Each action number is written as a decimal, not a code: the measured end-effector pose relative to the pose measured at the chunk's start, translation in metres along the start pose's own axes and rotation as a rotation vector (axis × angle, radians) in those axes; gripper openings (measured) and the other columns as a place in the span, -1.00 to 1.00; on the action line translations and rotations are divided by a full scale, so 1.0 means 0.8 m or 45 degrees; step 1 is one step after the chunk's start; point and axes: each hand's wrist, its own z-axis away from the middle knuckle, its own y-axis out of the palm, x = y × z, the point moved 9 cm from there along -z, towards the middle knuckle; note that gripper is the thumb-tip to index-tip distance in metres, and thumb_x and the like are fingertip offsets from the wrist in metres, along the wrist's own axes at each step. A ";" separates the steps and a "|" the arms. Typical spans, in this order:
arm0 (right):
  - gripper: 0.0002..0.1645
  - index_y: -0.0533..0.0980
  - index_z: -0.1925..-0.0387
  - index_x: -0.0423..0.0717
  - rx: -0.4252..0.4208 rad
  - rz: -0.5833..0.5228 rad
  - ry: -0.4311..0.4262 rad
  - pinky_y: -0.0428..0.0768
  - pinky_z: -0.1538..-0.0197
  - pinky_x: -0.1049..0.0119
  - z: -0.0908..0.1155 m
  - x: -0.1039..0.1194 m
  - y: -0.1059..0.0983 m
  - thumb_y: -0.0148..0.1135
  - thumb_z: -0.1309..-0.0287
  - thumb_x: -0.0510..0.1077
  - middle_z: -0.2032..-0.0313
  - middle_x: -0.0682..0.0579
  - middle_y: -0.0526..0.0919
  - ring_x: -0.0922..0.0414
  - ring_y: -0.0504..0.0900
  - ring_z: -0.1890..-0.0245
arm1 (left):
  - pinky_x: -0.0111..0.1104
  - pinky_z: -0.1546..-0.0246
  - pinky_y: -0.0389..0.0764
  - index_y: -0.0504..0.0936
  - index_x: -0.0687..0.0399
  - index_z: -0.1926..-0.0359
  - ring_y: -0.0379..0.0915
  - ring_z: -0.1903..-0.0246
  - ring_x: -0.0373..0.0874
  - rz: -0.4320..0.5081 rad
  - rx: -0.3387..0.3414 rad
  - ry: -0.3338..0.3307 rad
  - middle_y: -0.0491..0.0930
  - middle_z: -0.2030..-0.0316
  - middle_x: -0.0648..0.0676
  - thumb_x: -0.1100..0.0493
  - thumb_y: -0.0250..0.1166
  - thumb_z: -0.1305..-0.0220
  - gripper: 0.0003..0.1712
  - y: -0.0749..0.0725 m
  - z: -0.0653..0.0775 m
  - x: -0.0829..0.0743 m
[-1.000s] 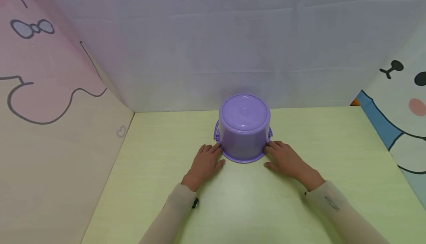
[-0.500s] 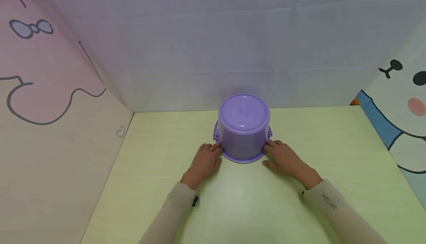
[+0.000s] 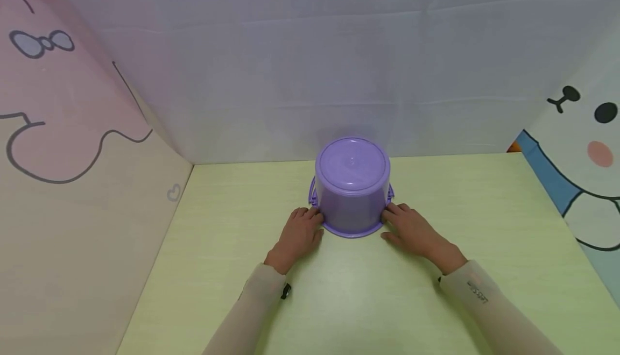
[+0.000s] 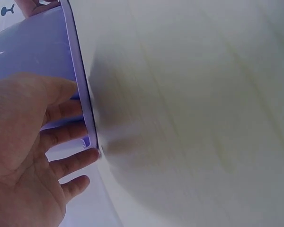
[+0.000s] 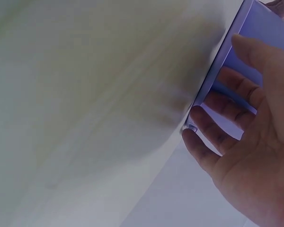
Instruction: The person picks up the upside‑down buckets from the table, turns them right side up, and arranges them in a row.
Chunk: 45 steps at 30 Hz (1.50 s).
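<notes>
A purple plastic bucket [image 3: 352, 204] stands upside down on the table, its round base facing up and its rim down. Its handle [image 3: 312, 191] hangs at the side and shows left of the bucket in the head view. At the rim's left side, my left hand [image 3: 296, 236] touches the bucket with fairly straight fingers. On the opposite side my right hand [image 3: 414, 234] lies the same way. In the left wrist view the fingertips reach the purple rim [image 4: 80, 71]. The right wrist view has fingers [image 5: 232, 111] spread along the rim. The bucket's inside is hidden.
The pale yellow-green table [image 3: 349, 301] meets a whitish cloth backdrop [image 3: 310, 64] right behind the bucket. A pink and cream cartoon panel [image 3: 72, 210] walls the left side, and another cartoon panel [image 3: 581, 167] stands at the right.
Both hands stay at the bucket's sides, and the left thumb has drawn slightly closer to its fingers. The bucket holds its place; the head view has shifted slightly.
</notes>
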 end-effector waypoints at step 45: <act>-0.75 0.56 0.17 -0.08 0.078 0.029 -0.030 0.62 0.06 -0.04 0.003 0.012 -0.003 0.49 -0.19 -0.27 0.12 -0.03 0.58 -0.11 0.54 0.11 | -0.01 -0.18 0.57 0.59 0.08 0.12 0.55 0.02 0.13 -0.119 -0.031 -0.029 0.56 0.11 0.05 0.14 0.43 -0.40 -0.81 -0.012 0.012 -0.002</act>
